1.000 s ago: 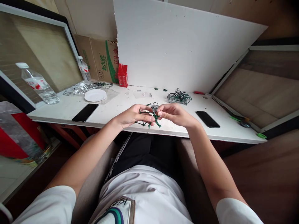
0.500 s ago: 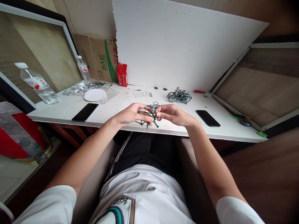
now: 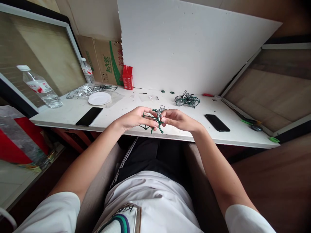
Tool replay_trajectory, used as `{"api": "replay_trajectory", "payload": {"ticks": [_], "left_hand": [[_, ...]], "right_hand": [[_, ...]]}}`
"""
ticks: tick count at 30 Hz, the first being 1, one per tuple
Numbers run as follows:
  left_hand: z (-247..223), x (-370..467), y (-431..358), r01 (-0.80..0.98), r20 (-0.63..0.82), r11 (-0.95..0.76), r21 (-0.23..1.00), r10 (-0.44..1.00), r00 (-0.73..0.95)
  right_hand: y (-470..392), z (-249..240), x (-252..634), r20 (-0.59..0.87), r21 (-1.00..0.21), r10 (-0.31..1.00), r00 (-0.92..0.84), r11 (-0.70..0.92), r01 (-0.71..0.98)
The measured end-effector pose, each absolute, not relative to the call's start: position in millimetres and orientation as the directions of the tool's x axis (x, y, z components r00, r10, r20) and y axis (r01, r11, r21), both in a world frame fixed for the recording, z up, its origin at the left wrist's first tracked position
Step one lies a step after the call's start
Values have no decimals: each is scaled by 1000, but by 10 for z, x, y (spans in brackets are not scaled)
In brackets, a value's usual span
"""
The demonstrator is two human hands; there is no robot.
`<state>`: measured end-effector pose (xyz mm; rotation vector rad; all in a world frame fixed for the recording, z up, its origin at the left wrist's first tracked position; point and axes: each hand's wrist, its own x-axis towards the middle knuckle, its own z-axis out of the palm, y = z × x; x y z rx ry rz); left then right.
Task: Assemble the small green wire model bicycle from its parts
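A small dark green toy bicycle frame [image 3: 159, 122] is held above the white table's front edge. My left hand [image 3: 139, 118] grips it from the left, with thumb and fingers closed round its thin bars. From the right, my right hand [image 3: 176, 119] pinches at the frame's front end; its fingertips partly cover that spot. Just behind the hands, small grey ring-shaped parts [image 3: 162, 107] lie on the table. Finished-looking green toy bicycles [image 3: 187, 99] stand together farther back to the right.
Phones lie at left [image 3: 89, 116] and right [image 3: 217, 123]. At the back left are a white plate [image 3: 99, 98], clear-wrapped parts, water bottles [image 3: 42, 89], a red box [image 3: 127, 77] and a carton [image 3: 104, 61]. A white board [image 3: 189, 48] rises behind the table [image 3: 245, 136].
The green frame has tilted slightly between my hands, its lower end moving a little left. Both hands keep their hold.
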<state>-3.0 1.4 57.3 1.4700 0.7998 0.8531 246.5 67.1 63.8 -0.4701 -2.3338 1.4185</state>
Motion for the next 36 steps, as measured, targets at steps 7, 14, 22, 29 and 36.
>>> {"api": "replay_trajectory", "payload": {"ticks": [7,14,22,29,36], "left_hand": [[604,-9,-7,-2,66,-76,997,859,507],[534,-57,34,18,21,-34,999,878,479],[535,-58,33,-13,24,-21,1000,880,474],[552,-38,27,-16,15,-9,1000,876,482],[530,-39,42,4,24,-30,1000,867,498]], "right_hand": [[692,622,2464,130,-918,453,-882,392,66],[703,597,2441,207,-911,474,-856,413,9],[687,594,2405,224,-899,470,-854,439,6],[703,572,2403,196,-911,451,-871,413,9],[705,585,2417,153,-917,419,-895,399,30]]}}
